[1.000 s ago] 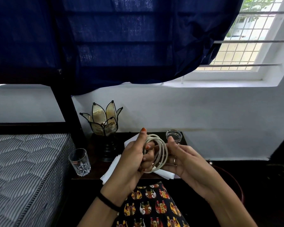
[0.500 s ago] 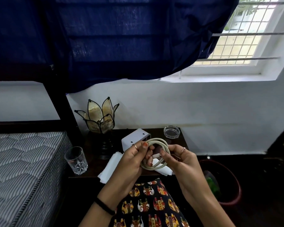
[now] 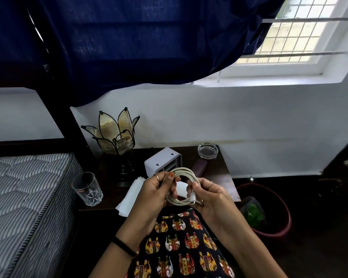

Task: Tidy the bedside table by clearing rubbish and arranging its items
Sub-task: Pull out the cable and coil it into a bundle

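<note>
A coiled white cable (image 3: 186,173) is held over the front of the dark bedside table (image 3: 223,175). My left hand (image 3: 157,191) grips the coil's left side, thumb on top. My right hand (image 3: 207,194) pinches the cable's plug end at the coil's lower right. Behind the hands on the table stand a small white box-shaped device (image 3: 161,160), a glass ashtray (image 3: 207,151), a petal-shaped lamp (image 3: 115,133), a drinking glass (image 3: 87,188) and white paper tissues (image 3: 130,197). A dark flat object (image 3: 200,169) lies beside the white device.
A striped mattress (image 3: 26,197) lies to the left of the table. A red bin (image 3: 269,211) with green rubbish stands on the floor at the right. A blue curtain (image 3: 129,41) hangs above, and a window (image 3: 293,37) is at the upper right.
The hands have lowered the coil and turned it flatter. My right hand has shifted from the coil's side to pinching the plug end. The view has tilted down, showing the white device and bin.
</note>
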